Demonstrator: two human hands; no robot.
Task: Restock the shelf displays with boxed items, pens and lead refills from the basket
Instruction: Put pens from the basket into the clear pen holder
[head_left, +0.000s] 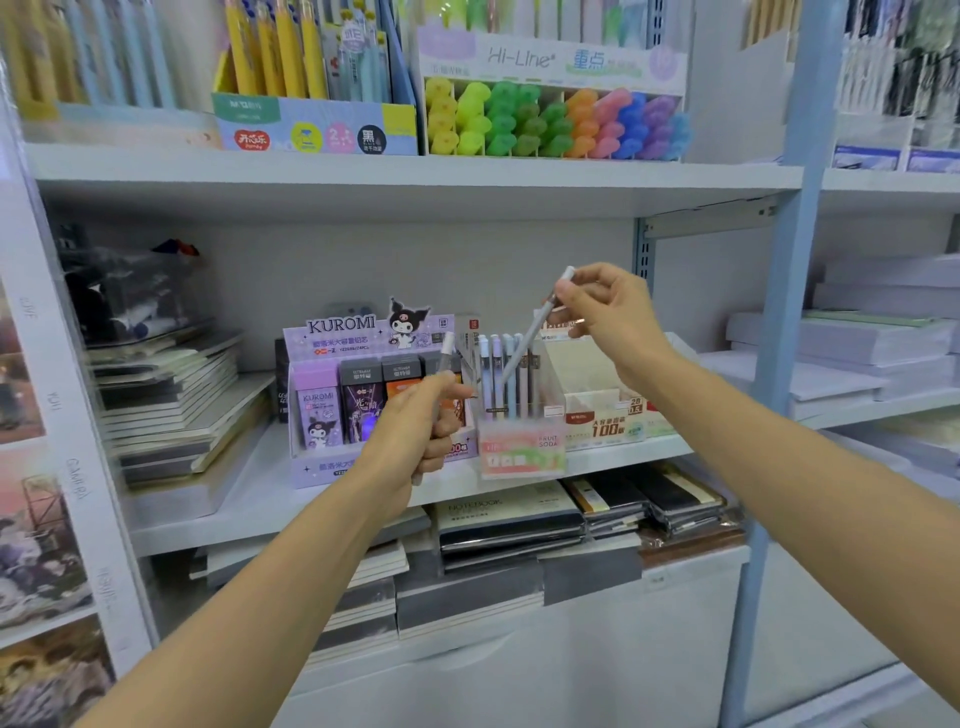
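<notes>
A grey pen (525, 342), pinched in the grip of the right hand (605, 306), is slanted tip-down into the Fruit Soda display box (522, 452) while a second pen (445, 353) is clasped in the left hand (423, 428), and the standing pens (496, 379) could be knocked askew by that slant.

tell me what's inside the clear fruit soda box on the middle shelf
A row of pastel pens stands upright in the box, and the right hand holds a tilted pen with its lower end among them. The label hides the pens' lower ends.
</notes>
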